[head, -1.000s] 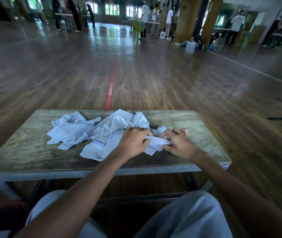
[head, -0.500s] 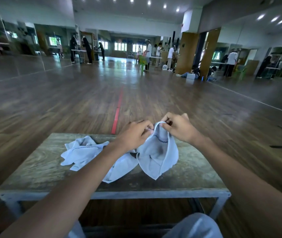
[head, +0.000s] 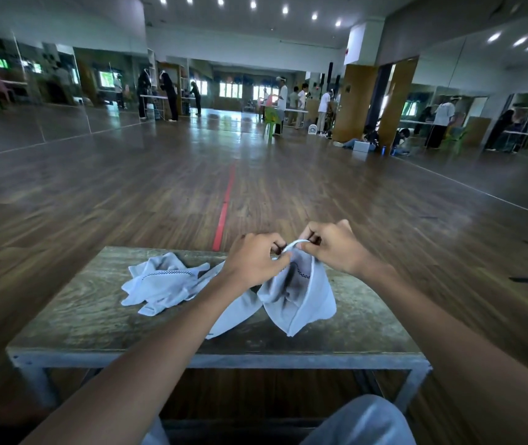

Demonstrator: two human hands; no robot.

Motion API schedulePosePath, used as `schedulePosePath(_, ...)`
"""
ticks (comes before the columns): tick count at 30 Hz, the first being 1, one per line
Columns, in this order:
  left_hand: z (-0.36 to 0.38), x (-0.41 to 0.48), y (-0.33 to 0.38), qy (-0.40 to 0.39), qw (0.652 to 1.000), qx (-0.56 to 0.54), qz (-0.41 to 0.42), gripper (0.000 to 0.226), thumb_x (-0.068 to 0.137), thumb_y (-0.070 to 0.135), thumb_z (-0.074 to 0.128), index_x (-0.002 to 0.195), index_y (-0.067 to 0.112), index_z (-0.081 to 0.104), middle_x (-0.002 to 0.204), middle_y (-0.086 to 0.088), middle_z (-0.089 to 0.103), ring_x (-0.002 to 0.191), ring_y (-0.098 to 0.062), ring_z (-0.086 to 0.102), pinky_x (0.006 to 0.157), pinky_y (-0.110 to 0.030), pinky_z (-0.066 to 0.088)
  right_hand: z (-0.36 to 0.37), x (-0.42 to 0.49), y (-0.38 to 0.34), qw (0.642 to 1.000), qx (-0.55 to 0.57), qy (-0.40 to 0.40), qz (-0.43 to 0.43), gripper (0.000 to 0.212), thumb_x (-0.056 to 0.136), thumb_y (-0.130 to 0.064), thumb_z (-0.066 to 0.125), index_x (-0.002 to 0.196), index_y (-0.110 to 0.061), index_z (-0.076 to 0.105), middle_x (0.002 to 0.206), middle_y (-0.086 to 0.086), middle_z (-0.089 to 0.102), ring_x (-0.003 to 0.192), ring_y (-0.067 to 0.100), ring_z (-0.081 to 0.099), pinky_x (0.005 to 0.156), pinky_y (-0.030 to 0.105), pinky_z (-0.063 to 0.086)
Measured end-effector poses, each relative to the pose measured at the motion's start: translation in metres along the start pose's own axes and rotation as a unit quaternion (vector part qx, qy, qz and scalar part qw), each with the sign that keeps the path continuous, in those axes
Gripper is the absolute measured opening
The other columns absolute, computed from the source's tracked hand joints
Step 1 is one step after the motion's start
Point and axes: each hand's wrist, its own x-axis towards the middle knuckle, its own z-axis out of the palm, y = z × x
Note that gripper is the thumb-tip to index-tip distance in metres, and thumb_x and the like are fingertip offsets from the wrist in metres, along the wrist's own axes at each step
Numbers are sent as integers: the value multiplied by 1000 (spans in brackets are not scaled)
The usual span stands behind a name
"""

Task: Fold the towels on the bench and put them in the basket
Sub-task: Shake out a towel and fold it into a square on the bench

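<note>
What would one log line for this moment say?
left hand: pinches hanging towel | right hand: pinches hanging towel | other towels: crumpled on bench | basket: not seen

One pale towel hangs bunched from its top edge, pinched between the left hand and the right hand over the right half of the weathered wooden table. Its lower corners droop to the tabletop and a thin dark checked stripe shows near the top. A second towel lies just left of it, partly hidden under the left forearm, and a crumpled third towel with the same checked stripe lies farthest left, touching the second.
</note>
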Motion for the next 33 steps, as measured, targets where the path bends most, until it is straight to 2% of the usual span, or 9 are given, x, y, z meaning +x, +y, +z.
schedulePosePath(5,-13,6,-6,-3,999,36,40,11,84,29,59,86,26,70,75,3,70,77,-21,65,74,-29,48,3,-6,5,999,-33,-17,9,17,78,-15,61,75,-32,59,66,-18,60,74,-2,57,92,32,30)
schedulePosePath(9,-45,17,-12,12,991,125,51,15,90,33,58,95,27,71,93,3,73,93,-19,64,90,-29,40,-4,-11,20,996,-54,-41,61,14,78,-12,60,82,-25,62,72,-11,61,79,15,58,83,30,36)
schedulePosePath(11,-64,23,-18,18,985,164,51,17,92,35,55,98,28,70,94,3,73,95,-20,64,91,-30,38,-15,-9,27,996,-39,-51,61,10,80,-9,61,81,-19,63,67,-10,58,69,16,54,68,21,41)
schedulePosePath(13,-82,29,-22,10,975,212,58,20,95,34,49,104,29,67,95,1,73,96,-22,64,92,-31,36,-30,-4,32,995,-58,-65,46,4,84,-10,63,83,-13,65,68,-6,57,65,13,50,55,12,34)
schedulePosePath(18,-116,46,-30,-10,938,341,67,23,98,27,41,113,31,57,108,5,69,103,-17,60,95,-32,29,-81,22,35,994,-79,-66,34,13,91,-22,61,83,-13,65,85,4,66,82,21,57,66,29,39)
schedulePosePath(21,-128,58,-29,-20,920,384,71,25,99,26,39,121,28,53,119,6,61,115,-15,48,92,-32,28,-109,36,22,994,-98,-52,16,18,95,-20,53,98,-9,67,91,2,63,88,19,56,71,26,36)
schedulePosePath(25,-157,75,-1,22,895,436,96,31,101,27,33,125,22,51,121,1,57,115,-18,48,91,-33,30,-153,63,6,992,-121,-4,26,21,97,-21,50,104,-10,66,101,8,66,93,24,57,78,33,44)
schedulePosePath(30,-212,114,48,126,896,419,82,28,100,22,31,122,11,45,94,-9,66,85,-27,61,85,-37,37,-215,86,-26,975,-126,174,48,9,96,-29,52,94,-21,56,78,4,59,70,27,58,60,37,46)
schedulePosePath(33,-244,134,64,154,901,396,84,28,100,23,35,124,15,46,99,-9,66,90,-27,60,86,-38,37,-237,91,-38,965,-157,205,51,9,95,-32,53,97,-23,52,80,2,56,71,22,55,61,34,46)
